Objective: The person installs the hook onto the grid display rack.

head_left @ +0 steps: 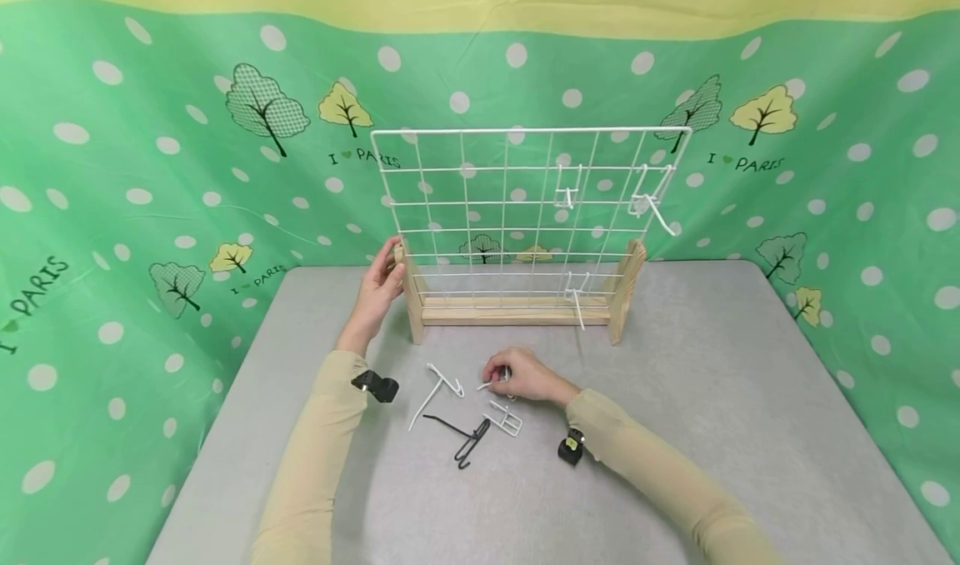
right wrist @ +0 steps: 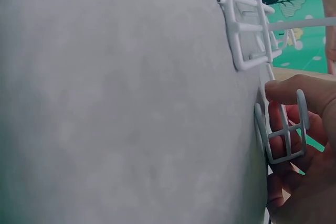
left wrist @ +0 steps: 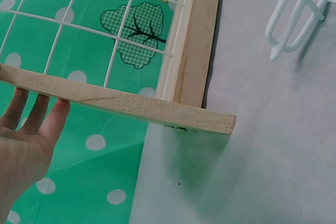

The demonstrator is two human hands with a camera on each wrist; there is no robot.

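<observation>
Left hand: my left hand [head_left: 381, 286] rested against the left wooden upright [head_left: 412, 294] of the grid stand, fingers [left wrist: 37, 114] straight and lying along the outer face of the wood, gripping nothing.
Right hand: my right hand [head_left: 517, 376] was down on the grey table [head_left: 712, 398], fingers curled round a small white wire hook [right wrist: 283, 132]; thumb and fingertips pinched it just at the tabletop.
Held hook: it lay low in front of the stand, near the middle of the table, its looped back end showing between my fingers in the right wrist view.
Loose hooks: a long white hook [head_left: 435, 392] lay just left of my right hand, a black hook [head_left: 461, 440] nearer to me, and another white looped hook [head_left: 504, 417] just beside the black one.
Grid stand: the white wire grid panel [head_left: 517, 207] stood upright in its wooden base [head_left: 517, 308] at the far side of the table.
Hung hooks: one white hook [head_left: 567, 188] sat high on the grid, another [head_left: 654, 202] at its right edge, a third [head_left: 577, 294] low near the base.
Backdrop: a green spotted cloth [head_left: 150, 148] with trees hung behind.
</observation>
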